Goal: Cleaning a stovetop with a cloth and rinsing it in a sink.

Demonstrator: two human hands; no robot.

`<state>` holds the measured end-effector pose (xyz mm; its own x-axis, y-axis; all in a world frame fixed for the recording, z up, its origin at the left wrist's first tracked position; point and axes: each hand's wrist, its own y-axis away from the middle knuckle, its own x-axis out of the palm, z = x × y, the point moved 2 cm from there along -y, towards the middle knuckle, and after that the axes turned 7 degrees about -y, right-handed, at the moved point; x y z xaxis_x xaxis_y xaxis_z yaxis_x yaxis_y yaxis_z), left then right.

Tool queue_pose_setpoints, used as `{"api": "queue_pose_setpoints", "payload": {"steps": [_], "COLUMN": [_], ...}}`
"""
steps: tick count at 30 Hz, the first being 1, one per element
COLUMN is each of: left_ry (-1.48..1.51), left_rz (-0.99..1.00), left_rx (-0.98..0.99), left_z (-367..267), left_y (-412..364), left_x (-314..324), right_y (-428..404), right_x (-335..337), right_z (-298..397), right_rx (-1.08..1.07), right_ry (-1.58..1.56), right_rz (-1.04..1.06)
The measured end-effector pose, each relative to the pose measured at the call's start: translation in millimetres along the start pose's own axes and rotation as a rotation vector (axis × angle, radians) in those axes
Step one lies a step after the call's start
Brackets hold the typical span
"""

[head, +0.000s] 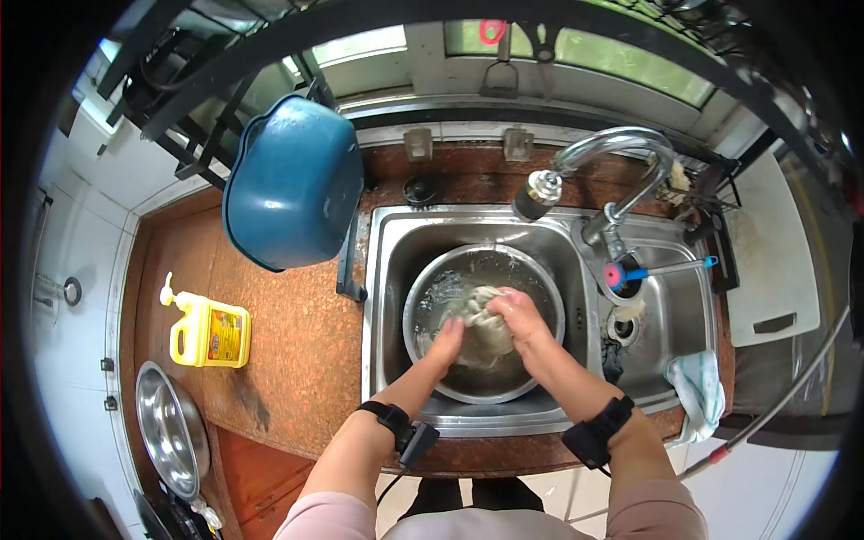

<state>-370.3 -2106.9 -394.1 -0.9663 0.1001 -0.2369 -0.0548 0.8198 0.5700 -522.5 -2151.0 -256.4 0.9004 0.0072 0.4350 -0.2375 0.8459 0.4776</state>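
Observation:
Both my hands are over a round metal basin of cloudy water, which stands in the larger bowl of a stainless steel sink. A bunched, wet, pale cloth is between them, partly blurred. My right hand grips its upper right side with curled fingers. At its lower left, my left hand touches or holds the cloth; the blur hides how firmly. Part of the cloth hangs down to the water. Above the basin's back rim is the nozzle of a chrome faucet.
Left on the counter stand a yellow pump jug and a tilted steel bowl. A blue plastic tub leans behind. The smaller sink bowl holds a blue-handled brush; a striped cloth drapes its edge. A white cutting board is right.

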Motion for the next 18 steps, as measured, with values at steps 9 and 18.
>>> {"api": "queue_pose_setpoints", "payload": {"steps": [9,18], "left_ry": [1.288,-0.697], "left_rz": [0.863,-0.027], "left_rx": [0.464,0.329], "left_z": [-77.7,-62.9], "left_y": [34.4,27.2], "left_x": [6.1,-40.4], "right_y": [36.5,-22.4], "right_x": [35.9,-84.8], "right_z": [16.7,-30.1], "right_rx": [-0.654,-0.175], "right_ry": [0.939,1.183], "right_rz": [-0.087,-0.624]}}
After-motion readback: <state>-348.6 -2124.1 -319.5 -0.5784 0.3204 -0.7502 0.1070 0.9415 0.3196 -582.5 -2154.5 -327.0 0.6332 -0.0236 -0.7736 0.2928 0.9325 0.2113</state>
